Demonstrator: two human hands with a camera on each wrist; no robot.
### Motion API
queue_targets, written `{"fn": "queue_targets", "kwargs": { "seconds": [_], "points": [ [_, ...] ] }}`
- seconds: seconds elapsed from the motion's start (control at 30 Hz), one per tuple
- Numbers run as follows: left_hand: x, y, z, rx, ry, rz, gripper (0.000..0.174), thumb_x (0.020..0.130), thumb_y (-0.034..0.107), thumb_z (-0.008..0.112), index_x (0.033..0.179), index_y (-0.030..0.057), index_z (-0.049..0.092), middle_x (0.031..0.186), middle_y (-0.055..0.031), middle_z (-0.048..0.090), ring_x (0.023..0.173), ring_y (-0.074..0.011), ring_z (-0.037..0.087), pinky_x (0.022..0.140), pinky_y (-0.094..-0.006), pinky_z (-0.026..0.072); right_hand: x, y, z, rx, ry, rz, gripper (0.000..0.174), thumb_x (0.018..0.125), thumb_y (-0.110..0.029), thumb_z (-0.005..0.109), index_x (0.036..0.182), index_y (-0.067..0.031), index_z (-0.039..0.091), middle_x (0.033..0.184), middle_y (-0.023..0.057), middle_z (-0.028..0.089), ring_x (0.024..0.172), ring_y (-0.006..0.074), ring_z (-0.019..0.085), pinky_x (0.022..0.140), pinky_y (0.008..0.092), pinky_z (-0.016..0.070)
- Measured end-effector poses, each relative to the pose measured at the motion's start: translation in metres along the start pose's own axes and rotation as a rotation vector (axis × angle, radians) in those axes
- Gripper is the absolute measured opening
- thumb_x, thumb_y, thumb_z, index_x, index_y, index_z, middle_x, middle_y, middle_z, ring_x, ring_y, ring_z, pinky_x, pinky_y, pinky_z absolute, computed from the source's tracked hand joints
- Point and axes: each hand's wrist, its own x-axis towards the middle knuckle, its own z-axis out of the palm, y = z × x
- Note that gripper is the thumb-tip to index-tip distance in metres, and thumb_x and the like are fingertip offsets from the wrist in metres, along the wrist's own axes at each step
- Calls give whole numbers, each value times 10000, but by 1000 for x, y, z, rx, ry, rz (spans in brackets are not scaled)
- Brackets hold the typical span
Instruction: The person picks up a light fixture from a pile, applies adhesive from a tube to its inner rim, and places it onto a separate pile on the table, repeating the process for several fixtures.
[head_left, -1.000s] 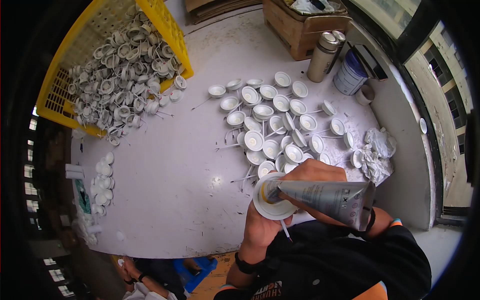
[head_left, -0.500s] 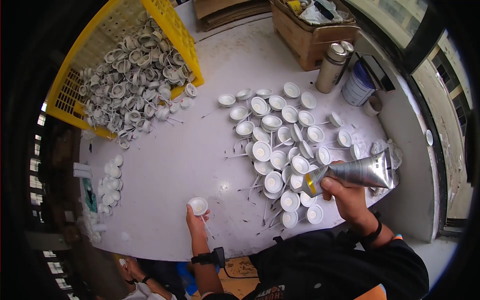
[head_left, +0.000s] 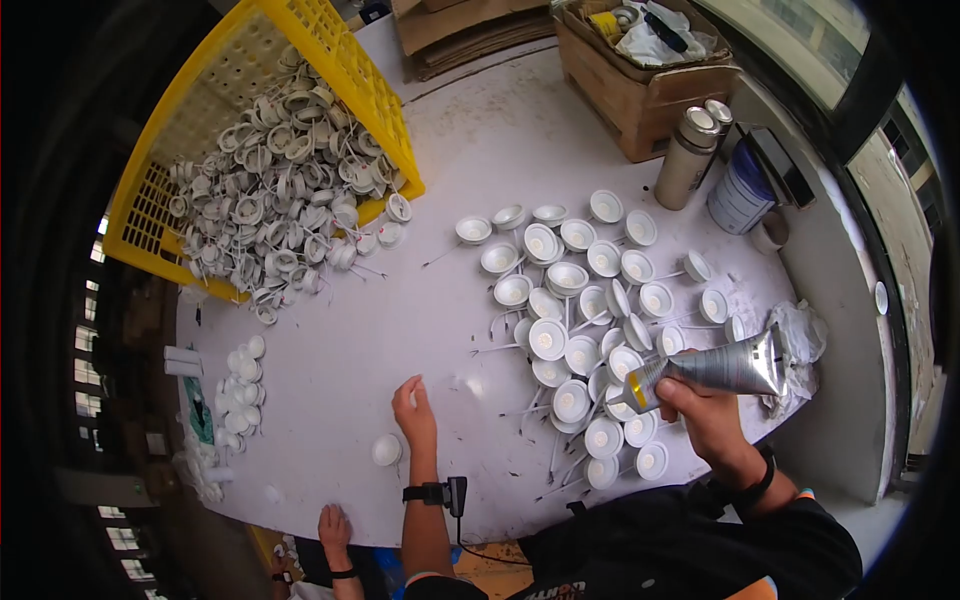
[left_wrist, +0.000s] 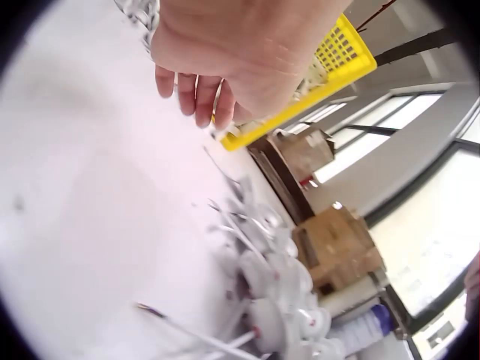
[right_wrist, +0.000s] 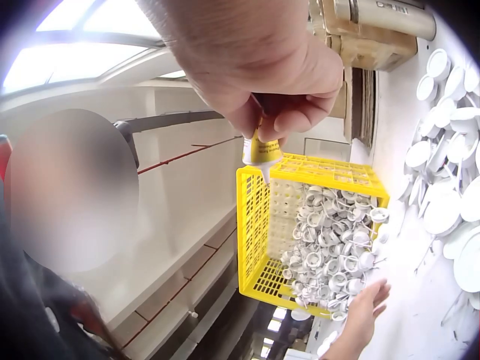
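Our left hand [head_left: 415, 412] is held open with loosely bent fingers and has hold of nothing; it is over the table [head_left: 320, 380], to the right of the crate [head_left: 340, 70] and nearer us. Our right hand [head_left: 705, 415] curls round one silver tube [head_left: 735, 368], thumb against its side near the yellow band, nozzle end pointing left, toward the crate's side. The tube is well right of the crate and nearer us, above the edge of the lamp group.

One lamp [head_left: 387, 450] lies just beside our left wrist, on the crate's near side. Right of the crate we count roughly thirty-five lamps [head_left: 548, 339] grouped together, some overlapping, their wires spreading out. The crate, one and yellow, is heaped with more, too tangled for us to count. On its near side we see a cluster of about a dozen caps [head_left: 240, 395]. Far to its right stand two flasks [head_left: 687, 160], one tub [head_left: 742, 190] and one box [head_left: 630, 100]. Another person's hand [head_left: 335, 527] is at the table's near edge, below the crate.

We see print on the tube and the tub, but it is too small to read; the lettering on our dark top is only partly visible.
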Motion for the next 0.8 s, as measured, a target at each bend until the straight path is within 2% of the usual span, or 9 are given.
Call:
{"fn": "queue_targets", "kwargs": {
  "seconds": [0.07, 0.13, 0.23, 0.3, 0.53, 0.57, 0.7, 0.77, 0.8],
  "points": [
    [19, 38, 39, -225, -194, -106, 193, 804, 174, 508, 878, 24, 605, 877, -112, 593, 896, -223, 530, 779, -333, 405, 5, 0, -1, -14, -8, -1, 124, 747, -115, 570, 772, -19, 495, 625, 27, 483, 520, 94, 450, 487, 214, 355],
    [42, 57, 78, -188, -317, -69, 257, 795, 229, 520, 888, 3, 601, 867, -124, 606, 863, -232, 554, 737, -337, 428, 10, 1, -1, -30, -14, -2, 121, 748, -114, 568, 769, -19, 495, 618, 27, 481, 520, 94, 451, 486, 215, 355],
    [72, 80, 121, -7, -465, -141, 387, 769, 358, 517, 885, 0, 606, 900, -137, 607, 885, -266, 556, 749, -360, 428, 15, 4, -4, -17, 20, 18, 125, 745, -114, 572, 779, -22, 494, 629, 29, 485, 520, 96, 452, 487, 217, 360],
    [82, 91, 139, 295, -608, -312, 494, 722, 464, 504, 893, 12, 607, 929, -149, 602, 897, -300, 554, 778, -391, 418, 17, 6, -8, -9, 32, 32, 136, 739, -116, 580, 790, -25, 492, 642, 30, 489, 520, 100, 455, 483, 219, 366],
    [95, 62, 156, 266, -573, -392, 454, 670, 405, 516, 895, 20, 596, 919, -166, 601, 898, -333, 551, 806, -414, 395, 24, 6, -18, -9, 81, 18, 139, 729, -111, 594, 781, -30, 494, 643, 26, 481, 519, 101, 459, 475, 218, 369],
    [96, 52, 153, 192, -546, -446, 462, 656, 368, 512, 889, -24, 585, 888, -205, 593, 866, -322, 562, 778, -393, 412, 24, 3, -18, -10, 82, 15, 134, 728, -103, 596, 776, -29, 495, 645, 25, 481, 517, 101, 458, 472, 218, 368],
    [102, 29, 128, 18, -465, -578, 458, 666, 326, 509, 881, -73, 571, 873, -214, 587, 819, -286, 577, 719, -348, 445, 24, 3, -16, 15, 82, -22, 136, 728, -102, 598, 779, -28, 496, 647, 25, 481, 515, 101, 456, 469, 217, 367],
    [100, 0, 126, -313, -245, -619, 391, 656, 298, 535, 816, -56, 575, 686, -93, 569, 618, -172, 532, 531, -289, 397, 21, 3, -16, 14, 46, -32, 139, 729, -98, 601, 792, -29, 498, 655, 23, 483, 517, 102, 456, 467, 217, 366],
    [98, -5, 115, -316, -245, -617, 391, 656, 298, 535, 816, -56, 575, 686, -93, 569, 618, -172, 532, 531, -289, 397, 20, 2, -15, 13, 46, -36, 139, 729, -98, 601, 792, -29, 498, 655, 23, 483, 517, 102, 456, 467, 217, 366]
  ]
}}
